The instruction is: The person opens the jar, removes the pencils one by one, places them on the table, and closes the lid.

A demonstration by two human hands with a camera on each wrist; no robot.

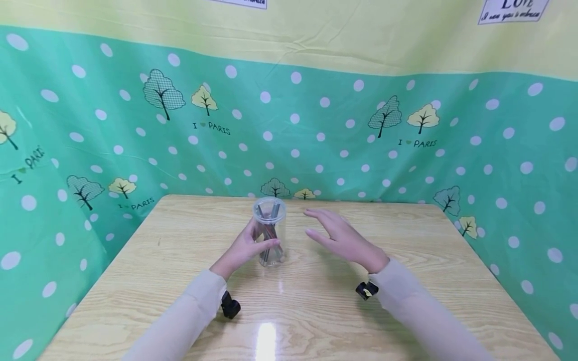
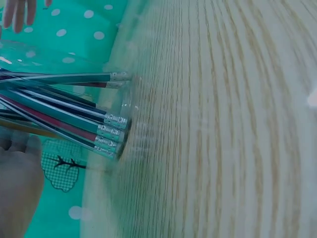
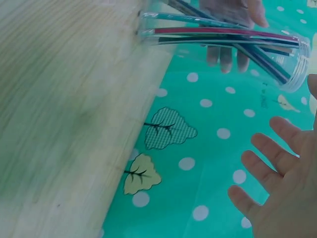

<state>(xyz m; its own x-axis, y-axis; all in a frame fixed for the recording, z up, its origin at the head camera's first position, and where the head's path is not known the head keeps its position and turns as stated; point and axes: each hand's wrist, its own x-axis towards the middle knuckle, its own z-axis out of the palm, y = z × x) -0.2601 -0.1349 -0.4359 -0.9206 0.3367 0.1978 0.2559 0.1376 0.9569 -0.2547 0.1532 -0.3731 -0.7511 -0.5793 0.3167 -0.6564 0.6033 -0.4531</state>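
A clear plastic jar (image 1: 280, 228) with a lid-like rim stands upright on the table, several pencils (image 1: 269, 235) leaning inside it. My left hand (image 1: 247, 245) grips the jar from its left side, thumb across the front and fingers behind. In the left wrist view the pencils (image 2: 74, 109) show metal ferrules at their ends near the jar's base. To the jar's right, my right hand (image 1: 345, 238) is held apart from it, fingers spread and nothing in them. The right wrist view shows that hand (image 3: 285, 183) beside the jar (image 3: 299, 64).
The wooden table (image 1: 361, 311) spreads out around the hands. A green and yellow curtain (image 1: 298, 120) with dots and trees hangs behind the table and along its sides. Each wrist wears a small black camera mount (image 1: 230, 306).
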